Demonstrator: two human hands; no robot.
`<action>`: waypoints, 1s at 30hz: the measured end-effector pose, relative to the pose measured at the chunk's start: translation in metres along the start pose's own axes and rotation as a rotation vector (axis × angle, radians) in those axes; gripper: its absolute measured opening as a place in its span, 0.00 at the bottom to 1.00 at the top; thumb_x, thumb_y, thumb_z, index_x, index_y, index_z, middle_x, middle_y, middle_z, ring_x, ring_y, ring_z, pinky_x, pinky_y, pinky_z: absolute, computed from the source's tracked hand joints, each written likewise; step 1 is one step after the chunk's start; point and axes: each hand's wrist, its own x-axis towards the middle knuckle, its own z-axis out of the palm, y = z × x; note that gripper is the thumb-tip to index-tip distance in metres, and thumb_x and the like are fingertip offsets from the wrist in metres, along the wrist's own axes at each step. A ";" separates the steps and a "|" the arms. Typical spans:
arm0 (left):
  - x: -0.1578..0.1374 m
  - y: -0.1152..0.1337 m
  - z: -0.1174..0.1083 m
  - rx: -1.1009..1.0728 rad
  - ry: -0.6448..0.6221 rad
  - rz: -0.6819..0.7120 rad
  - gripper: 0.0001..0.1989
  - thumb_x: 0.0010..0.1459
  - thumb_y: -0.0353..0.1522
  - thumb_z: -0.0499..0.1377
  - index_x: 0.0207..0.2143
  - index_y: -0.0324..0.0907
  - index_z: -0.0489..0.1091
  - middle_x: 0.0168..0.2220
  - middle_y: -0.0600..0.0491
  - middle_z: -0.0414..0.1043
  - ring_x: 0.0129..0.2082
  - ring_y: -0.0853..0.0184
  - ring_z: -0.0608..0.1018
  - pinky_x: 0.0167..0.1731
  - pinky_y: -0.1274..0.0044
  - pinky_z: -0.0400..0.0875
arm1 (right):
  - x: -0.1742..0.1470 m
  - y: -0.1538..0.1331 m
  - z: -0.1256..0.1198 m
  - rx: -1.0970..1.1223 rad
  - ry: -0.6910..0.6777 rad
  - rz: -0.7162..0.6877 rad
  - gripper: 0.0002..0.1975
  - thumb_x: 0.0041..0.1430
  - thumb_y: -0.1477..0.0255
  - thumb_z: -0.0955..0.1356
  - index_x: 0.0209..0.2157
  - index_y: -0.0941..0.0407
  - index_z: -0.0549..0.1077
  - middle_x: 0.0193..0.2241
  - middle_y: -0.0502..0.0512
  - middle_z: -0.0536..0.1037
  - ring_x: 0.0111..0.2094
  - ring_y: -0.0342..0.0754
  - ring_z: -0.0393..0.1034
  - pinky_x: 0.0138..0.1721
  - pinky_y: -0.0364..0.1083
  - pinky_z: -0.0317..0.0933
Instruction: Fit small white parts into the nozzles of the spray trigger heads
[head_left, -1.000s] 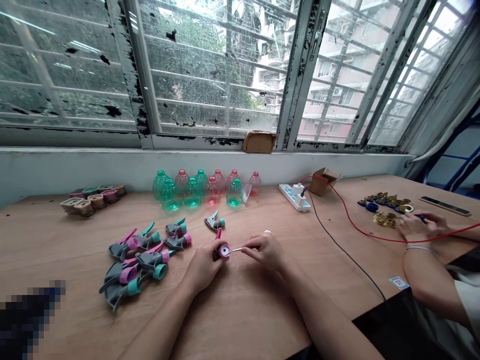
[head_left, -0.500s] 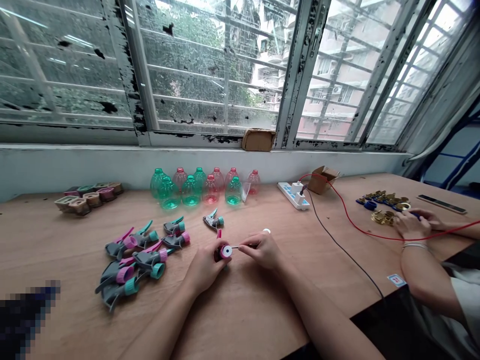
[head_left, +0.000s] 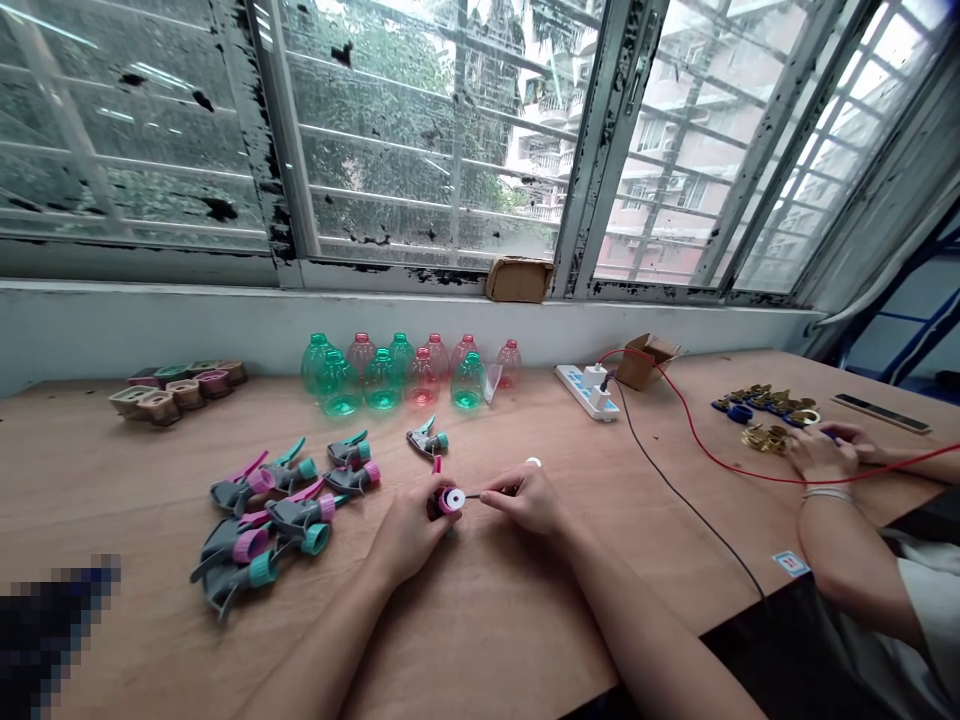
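Note:
My left hand point(head_left: 407, 530) is closed around a trigger spray head point(head_left: 452, 500), its pink collar and white inner disc turned toward my right hand. A pink lever pokes up above the fingers. My right hand point(head_left: 529, 500) pinches a thin dark rod point(head_left: 472, 497) whose tip is at or very near the white disc; whether it touches, I cannot tell. Just behind that hand shows a small white round piece point(head_left: 533, 462). On the left lies a pile of grey spray heads point(head_left: 300, 515) with pink or teal collars. One teal-collared spray head point(head_left: 427, 438) lies apart beyond my hands.
Green and red clear bottles point(head_left: 382, 385) stand along the wall. A power strip point(head_left: 585, 390) with a black cable and red cord is right of them, near a cardboard box point(head_left: 645, 362). Small containers point(head_left: 180, 392) sit far left. At right, another person's hands point(head_left: 825, 450) work beside brass-coloured parts point(head_left: 765, 437).
The rod's tip has drawn slightly back to the right from the white disc. The collar has turned a little; both hands keep their grip.

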 end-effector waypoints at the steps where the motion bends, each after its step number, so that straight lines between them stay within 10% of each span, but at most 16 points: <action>1: 0.000 0.000 0.000 0.000 0.001 0.000 0.10 0.50 0.31 0.57 0.38 0.43 0.69 0.30 0.56 0.73 0.29 0.68 0.73 0.31 0.79 0.63 | 0.000 0.001 0.000 0.017 -0.004 0.012 0.12 0.53 0.66 0.69 0.27 0.60 0.80 0.19 0.53 0.76 0.20 0.40 0.61 0.21 0.39 0.51; 30: -0.001 0.002 0.001 0.000 0.000 0.016 0.09 0.51 0.31 0.57 0.37 0.43 0.70 0.29 0.56 0.73 0.29 0.68 0.73 0.30 0.80 0.62 | 0.000 -0.009 0.010 -0.022 0.086 0.003 0.12 0.54 0.65 0.68 0.27 0.58 0.80 0.23 0.54 0.79 0.23 0.43 0.67 0.23 0.40 0.56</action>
